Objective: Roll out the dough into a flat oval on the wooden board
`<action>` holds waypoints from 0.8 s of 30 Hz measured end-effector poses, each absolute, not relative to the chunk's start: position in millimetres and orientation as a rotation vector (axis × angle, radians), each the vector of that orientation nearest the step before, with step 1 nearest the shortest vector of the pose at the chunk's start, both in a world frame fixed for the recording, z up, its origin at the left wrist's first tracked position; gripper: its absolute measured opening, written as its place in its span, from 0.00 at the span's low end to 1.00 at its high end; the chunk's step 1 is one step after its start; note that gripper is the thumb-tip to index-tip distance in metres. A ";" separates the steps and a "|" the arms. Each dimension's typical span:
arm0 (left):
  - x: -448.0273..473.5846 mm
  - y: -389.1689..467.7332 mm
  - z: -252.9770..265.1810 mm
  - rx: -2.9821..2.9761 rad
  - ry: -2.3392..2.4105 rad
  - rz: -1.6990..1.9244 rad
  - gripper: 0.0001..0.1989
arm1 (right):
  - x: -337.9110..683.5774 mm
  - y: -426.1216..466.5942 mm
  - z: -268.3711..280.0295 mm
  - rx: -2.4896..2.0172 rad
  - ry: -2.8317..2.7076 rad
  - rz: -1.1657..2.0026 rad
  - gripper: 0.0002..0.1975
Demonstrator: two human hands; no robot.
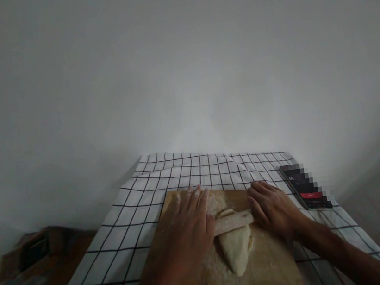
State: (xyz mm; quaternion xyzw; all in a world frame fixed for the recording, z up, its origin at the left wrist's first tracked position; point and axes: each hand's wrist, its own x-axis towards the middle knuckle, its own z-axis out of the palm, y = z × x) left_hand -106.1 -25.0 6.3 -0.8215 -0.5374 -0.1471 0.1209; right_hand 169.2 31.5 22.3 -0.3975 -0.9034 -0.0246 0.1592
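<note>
A floury wooden rolling pin (233, 222) lies crosswise over a pale piece of dough (237, 250). The dough tapers to a blunt point toward me, with a folded edge along its right side. Over the pin's left end rests my left hand (193, 219), its flour-dusted fingers stretched forward and its palm hiding that end. My right hand (271, 206) is closed around the other end, fingers curled. Beneath everything is a wooden board (264, 282) dusted with flour.
A white cloth with black grid lines (200, 169) covers the table. At the right edge lies a phone (303, 188), partly pixelated. Behind the table rises a plain wall (180, 69). Low at the left is a blurred brown box-like object (36, 251).
</note>
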 end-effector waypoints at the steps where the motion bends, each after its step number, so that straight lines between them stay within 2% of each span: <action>1: -105.9 -21.5 6.3 -2.394 -1.587 -0.431 0.25 | 168.5 36.5 19.6 -1.110 -2.557 -0.063 0.15; 6: -105.7 -11.1 3.8 -2.381 -1.606 -0.403 0.24 | 156.9 86.6 18.7 -0.870 -2.605 0.088 0.16; 9: -105.0 -13.9 4.9 -2.375 -1.609 -0.353 0.21 | 151.3 102.7 26.2 -0.847 -2.660 0.045 0.19; 13: -102.2 -20.7 8.0 -2.382 -1.621 -0.348 0.20 | 158.1 78.7 36.2 -1.020 -2.690 -0.037 0.24; 19: -93.5 -19.4 12.7 -2.424 -1.626 -0.430 0.24 | 177.1 21.5 25.8 -1.246 -2.545 -0.087 0.19; 21: -90.5 -13.7 14.9 -2.431 -1.624 -0.431 0.25 | 178.8 20.9 15.6 -1.252 -2.472 -0.092 0.17; 24: -88.8 -6.4 16.9 -2.440 -1.645 -0.395 0.25 | 176.2 40.9 5.1 -1.187 -2.431 -0.060 0.19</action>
